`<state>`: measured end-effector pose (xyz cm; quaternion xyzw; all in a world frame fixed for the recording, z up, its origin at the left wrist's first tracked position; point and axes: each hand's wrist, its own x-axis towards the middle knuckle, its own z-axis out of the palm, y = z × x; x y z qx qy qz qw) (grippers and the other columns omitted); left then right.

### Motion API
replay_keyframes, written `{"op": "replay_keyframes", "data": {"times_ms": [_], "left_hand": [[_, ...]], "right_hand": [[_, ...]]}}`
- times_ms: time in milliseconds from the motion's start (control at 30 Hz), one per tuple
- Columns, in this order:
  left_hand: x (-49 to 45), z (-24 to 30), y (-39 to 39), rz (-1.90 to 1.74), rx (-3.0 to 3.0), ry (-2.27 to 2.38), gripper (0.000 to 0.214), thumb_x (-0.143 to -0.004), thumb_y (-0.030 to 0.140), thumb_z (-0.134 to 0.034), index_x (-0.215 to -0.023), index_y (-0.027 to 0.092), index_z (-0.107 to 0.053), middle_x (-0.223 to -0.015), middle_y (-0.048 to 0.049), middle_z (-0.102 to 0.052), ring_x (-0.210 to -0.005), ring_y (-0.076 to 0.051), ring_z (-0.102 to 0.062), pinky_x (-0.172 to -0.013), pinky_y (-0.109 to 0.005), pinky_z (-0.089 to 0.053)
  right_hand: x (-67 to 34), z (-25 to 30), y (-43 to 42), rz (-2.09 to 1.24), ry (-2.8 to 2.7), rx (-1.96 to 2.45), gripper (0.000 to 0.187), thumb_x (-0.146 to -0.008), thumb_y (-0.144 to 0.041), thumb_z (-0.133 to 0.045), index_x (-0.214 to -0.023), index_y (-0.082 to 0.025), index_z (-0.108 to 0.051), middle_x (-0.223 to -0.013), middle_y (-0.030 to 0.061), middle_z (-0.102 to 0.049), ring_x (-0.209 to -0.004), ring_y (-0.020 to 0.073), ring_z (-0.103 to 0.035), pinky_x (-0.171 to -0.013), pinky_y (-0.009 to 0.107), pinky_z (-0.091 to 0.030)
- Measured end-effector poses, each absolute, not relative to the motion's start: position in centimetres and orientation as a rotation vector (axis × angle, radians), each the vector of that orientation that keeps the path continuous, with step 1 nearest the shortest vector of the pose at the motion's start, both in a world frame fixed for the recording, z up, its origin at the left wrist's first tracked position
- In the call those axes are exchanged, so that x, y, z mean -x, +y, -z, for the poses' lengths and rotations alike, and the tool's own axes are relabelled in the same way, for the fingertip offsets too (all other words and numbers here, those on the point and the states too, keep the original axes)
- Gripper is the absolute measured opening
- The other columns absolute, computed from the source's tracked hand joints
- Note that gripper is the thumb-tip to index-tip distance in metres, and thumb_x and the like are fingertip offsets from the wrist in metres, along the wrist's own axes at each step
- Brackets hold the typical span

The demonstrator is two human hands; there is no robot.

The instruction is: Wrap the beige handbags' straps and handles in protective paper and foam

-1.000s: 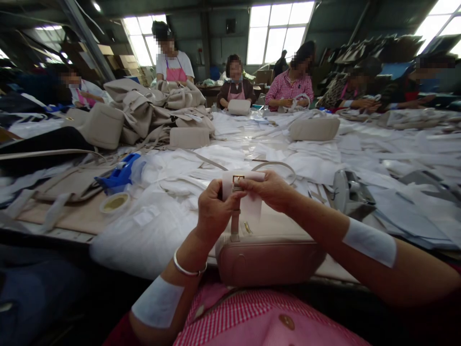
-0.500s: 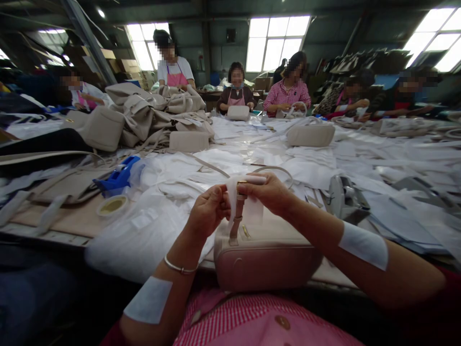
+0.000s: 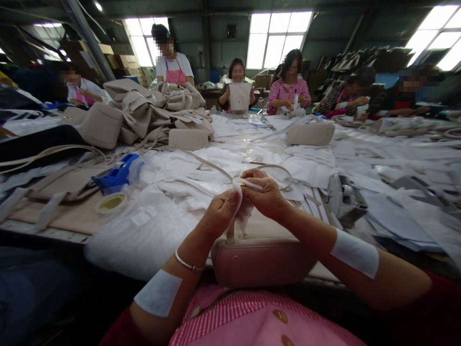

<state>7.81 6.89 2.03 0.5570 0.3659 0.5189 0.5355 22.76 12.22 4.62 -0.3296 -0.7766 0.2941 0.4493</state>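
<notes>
A beige handbag [image 3: 264,264] lies on the table edge right in front of me, its base turned toward my body. Above it, a strip of white wrapping foam [image 3: 236,188] is folded round the strap and its gold buckle, which now barely shows. My left hand [image 3: 224,210] pinches the foam from the left, thumb on top. From the right, my right hand [image 3: 264,192] grips the foam and the buckle end of the strap with curled fingers. The two hands nearly touch. The bag's thin strap [image 3: 211,166] loops out behind them over the white sheets.
On the left are a blue tape dispenser [image 3: 117,174], a tape roll [image 3: 111,203] and a plastic bag [image 3: 133,245]. A grey tape dispenser [image 3: 345,199] stands at right. Beige bags [image 3: 144,110] are piled at back left; white sheets [image 3: 306,166] cover the table. Co-workers sit or stand across it.
My left hand has moved right and up against the right hand, and the foam now wraps over the buckle. Across the table, a co-worker has lifted a beige bag upright.
</notes>
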Motion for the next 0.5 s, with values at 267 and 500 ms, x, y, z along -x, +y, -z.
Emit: {"op": "replay_keyframes", "data": {"times_ms": [267, 500], "left_hand": [[-7.6, -2.3, 7.5, -1.172, -1.442, 0.978, 0.049, -0.093, 0.058, -0.048, -0.079, 0.014, -0.063, -0.067, -0.0022, -0.062, -0.058, -0.011, -0.054, -0.053, -0.022, -0.043], [-7.8, -1.0, 8.1, -1.228, -1.184, 0.920, 0.043, -0.092, 0.055, -0.051, -0.073, 0.017, -0.055, -0.058, 0.0034, -0.048, -0.050, -0.008, -0.041, -0.047, -0.021, -0.033]], "right_hand": [[-24.7, -5.9, 12.3, -0.862, -2.189, 0.745, 0.034, -0.097, -0.033, -0.051, -0.071, -0.015, -0.064, -0.078, 0.0007, -0.053, -0.076, 0.0126, -0.053, -0.074, 0.026, -0.043], [-28.5, -6.3, 13.3, -0.873, -2.374, 0.504, 0.062, -0.089, -0.017, -0.061, -0.147, -0.026, -0.041, -0.126, 0.0094, -0.055, -0.092, 0.0139, -0.059, -0.083, 0.030, -0.051]]}}
